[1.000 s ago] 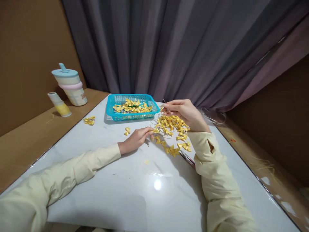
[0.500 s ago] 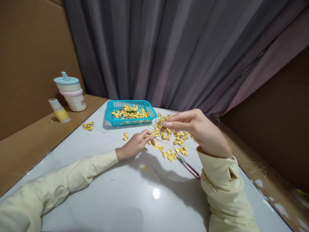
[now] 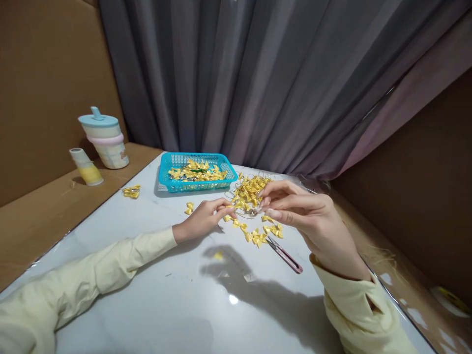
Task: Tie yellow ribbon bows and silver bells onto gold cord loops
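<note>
My left hand (image 3: 208,216) is closed in a pinch on the end of a narrow yellow ribbon (image 3: 230,207), just in front of the basket. To its right my right hand (image 3: 309,211) is raised over the bows, with thumb and fingertips close together; whatever thin thing they may hold is too small to make out. A pile of yellow bows (image 3: 250,189) with thin cords lies behind and between the hands. Below them several more bows (image 3: 257,238) form a curved row on the table. Thread snips (image 3: 285,255) lie beside that row, blades toward the bows.
A blue mesh basket (image 3: 199,187) of yellow bows stands at the back of the white table (image 3: 147,305). Single bows (image 3: 132,191) lie to the left. A lidded cup (image 3: 105,142) and a yellow-white spool (image 3: 86,168) stand beyond the left edge. A grey curtain (image 3: 228,73) hangs behind.
My right hand has moved right and slightly down, away from my left hand, and its fingers have spread a little. My left hand keeps its pinch. The view has shifted slightly.
</note>
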`<move>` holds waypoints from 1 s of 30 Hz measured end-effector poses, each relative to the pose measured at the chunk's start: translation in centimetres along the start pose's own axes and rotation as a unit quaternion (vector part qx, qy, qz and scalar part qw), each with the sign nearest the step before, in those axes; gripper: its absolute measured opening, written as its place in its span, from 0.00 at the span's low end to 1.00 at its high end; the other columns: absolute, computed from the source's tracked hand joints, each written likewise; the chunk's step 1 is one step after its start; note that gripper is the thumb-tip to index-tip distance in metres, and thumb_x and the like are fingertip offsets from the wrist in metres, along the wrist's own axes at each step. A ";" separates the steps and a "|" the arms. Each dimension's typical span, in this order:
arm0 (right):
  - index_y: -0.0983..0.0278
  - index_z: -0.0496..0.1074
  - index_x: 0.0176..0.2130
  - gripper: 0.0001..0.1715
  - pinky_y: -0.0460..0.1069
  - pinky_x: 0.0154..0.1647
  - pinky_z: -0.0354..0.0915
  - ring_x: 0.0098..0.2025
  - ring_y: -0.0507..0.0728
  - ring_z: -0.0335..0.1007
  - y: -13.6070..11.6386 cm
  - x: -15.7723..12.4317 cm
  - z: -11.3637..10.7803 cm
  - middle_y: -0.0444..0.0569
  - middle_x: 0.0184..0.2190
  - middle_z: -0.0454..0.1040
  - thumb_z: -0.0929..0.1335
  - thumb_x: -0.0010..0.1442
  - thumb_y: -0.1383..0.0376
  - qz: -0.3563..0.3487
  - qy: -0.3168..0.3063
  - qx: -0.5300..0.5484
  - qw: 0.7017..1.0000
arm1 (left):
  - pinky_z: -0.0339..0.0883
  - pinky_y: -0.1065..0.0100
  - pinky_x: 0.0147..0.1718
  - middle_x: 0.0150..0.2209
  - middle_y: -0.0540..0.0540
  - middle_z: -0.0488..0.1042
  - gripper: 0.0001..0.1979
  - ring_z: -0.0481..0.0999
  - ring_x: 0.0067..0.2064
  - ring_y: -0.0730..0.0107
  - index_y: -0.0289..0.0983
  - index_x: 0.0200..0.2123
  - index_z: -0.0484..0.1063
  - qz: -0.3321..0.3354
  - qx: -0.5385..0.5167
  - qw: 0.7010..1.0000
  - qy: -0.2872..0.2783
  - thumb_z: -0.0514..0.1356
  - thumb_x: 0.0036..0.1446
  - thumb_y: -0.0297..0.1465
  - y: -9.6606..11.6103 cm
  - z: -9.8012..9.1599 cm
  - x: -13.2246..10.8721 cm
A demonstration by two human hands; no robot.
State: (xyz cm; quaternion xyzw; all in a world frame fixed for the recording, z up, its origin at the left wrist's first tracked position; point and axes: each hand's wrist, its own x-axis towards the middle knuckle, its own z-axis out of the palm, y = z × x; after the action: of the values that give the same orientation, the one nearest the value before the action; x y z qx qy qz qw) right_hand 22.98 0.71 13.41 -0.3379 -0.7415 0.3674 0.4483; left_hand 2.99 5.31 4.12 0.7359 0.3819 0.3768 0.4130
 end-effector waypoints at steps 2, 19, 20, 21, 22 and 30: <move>0.57 0.79 0.30 0.04 0.52 0.44 0.65 0.44 0.57 0.67 0.3 0.0 0.0 0.48 0.38 0.73 0.72 0.53 0.66 0.011 -0.013 0.009 1.000 | 0.71 0.68 0.32 0.36 0.45 0.77 0.14 0.74 0.38 0.66 0.35 0.35 0.71 0.000 0.001 1.000 0.000 0.51 0.60 0.38 0.0 0.0 0.0; 0.58 0.79 0.26 0.02 0.54 0.48 0.62 0.49 0.59 0.67 2.1 0.5 -0.3 0.48 0.44 0.73 0.73 0.50 0.63 0.177 -0.038 0.116 0.977 | 0.68 0.69 0.29 0.38 0.42 0.76 0.14 0.74 0.36 0.66 0.35 0.39 0.69 -0.042 -0.109 0.993 -0.003 0.54 0.58 0.40 -0.5 0.2 0.2; 0.58 0.79 0.27 0.02 0.53 0.47 0.62 0.49 0.58 0.66 2.2 0.6 -0.3 0.49 0.44 0.73 0.73 0.50 0.63 0.175 -0.032 0.106 0.978 | 0.68 0.68 0.29 0.38 0.42 0.77 0.14 0.74 0.36 0.66 0.35 0.39 0.68 -0.042 -0.109 0.993 -0.007 0.54 0.59 0.40 -0.6 0.2 0.1; 0.58 0.79 0.27 0.02 0.52 0.46 0.62 0.50 0.58 0.66 2.3 0.7 -0.3 0.49 0.44 0.73 0.73 0.50 0.63 0.174 -0.033 0.098 0.979 | 0.67 0.68 0.30 0.38 0.43 0.77 0.14 0.73 0.35 0.67 0.35 0.39 0.68 -0.041 -0.107 0.993 -0.009 0.53 0.59 0.39 -0.6 0.2 0.1; 0.58 0.79 0.27 0.02 0.51 0.45 0.62 0.49 0.58 0.66 2.4 0.7 -0.3 0.49 0.44 0.74 0.73 0.50 0.63 0.173 -0.038 0.096 0.979 | 0.67 0.68 0.30 0.37 0.43 0.77 0.14 0.73 0.35 0.67 0.35 0.39 0.68 -0.040 -0.104 0.994 -0.010 0.53 0.59 0.39 -0.6 0.2 0.1; 0.61 0.79 0.29 0.06 0.51 0.38 0.64 0.33 0.55 0.74 3.1 1.0 0.2 0.50 0.44 0.75 0.71 0.51 0.61 0.216 -0.063 0.090 0.970 | 0.61 0.69 0.32 0.34 0.45 0.75 0.12 0.71 0.35 0.68 0.35 0.35 0.70 -0.054 -0.132 0.990 0.009 0.55 0.58 0.38 -0.1 0.4 0.2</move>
State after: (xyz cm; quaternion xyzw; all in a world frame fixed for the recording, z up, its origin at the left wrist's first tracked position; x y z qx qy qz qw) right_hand 22.92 3.08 11.15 -0.4242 -0.6419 0.5413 0.3391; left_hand 3.42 5.41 3.89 0.6499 0.3716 0.4077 0.5228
